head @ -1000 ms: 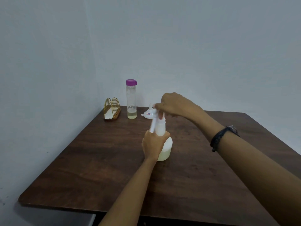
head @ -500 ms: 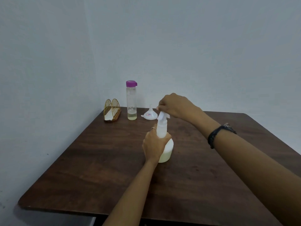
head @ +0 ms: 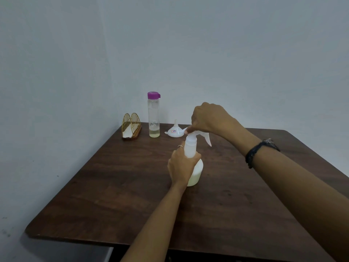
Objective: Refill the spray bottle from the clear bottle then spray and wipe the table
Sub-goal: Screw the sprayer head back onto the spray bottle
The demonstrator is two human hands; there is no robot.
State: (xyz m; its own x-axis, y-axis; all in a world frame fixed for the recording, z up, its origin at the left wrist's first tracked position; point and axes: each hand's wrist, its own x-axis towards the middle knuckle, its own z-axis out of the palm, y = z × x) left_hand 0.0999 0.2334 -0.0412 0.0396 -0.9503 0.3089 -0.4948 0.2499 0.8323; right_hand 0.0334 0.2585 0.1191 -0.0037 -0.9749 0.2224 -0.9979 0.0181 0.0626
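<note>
A white spray bottle (head: pixel 196 171) stands upright near the middle of the dark wooden table (head: pixel 117 186). My left hand (head: pixel 181 163) grips its neck and shoulder. My right hand (head: pixel 207 118) holds the white trigger head (head: pixel 200 136) on top of the bottle, with the trigger lever pointing down to the right. The clear bottle (head: pixel 154 115) with a purple cap stands at the back of the table, a little yellowish liquid at its bottom. A white funnel (head: pixel 175 130) lies upside down beside it.
A gold wire napkin holder (head: pixel 131 127) with a white napkin stands at the table's back left corner, against the wall. Grey walls close the left and far sides. A black band is on my right wrist.
My right hand has turned the trigger head on the spray bottle's neck; the lever now points right. My left hand keeps its grip on the bottle, which stays in place.
</note>
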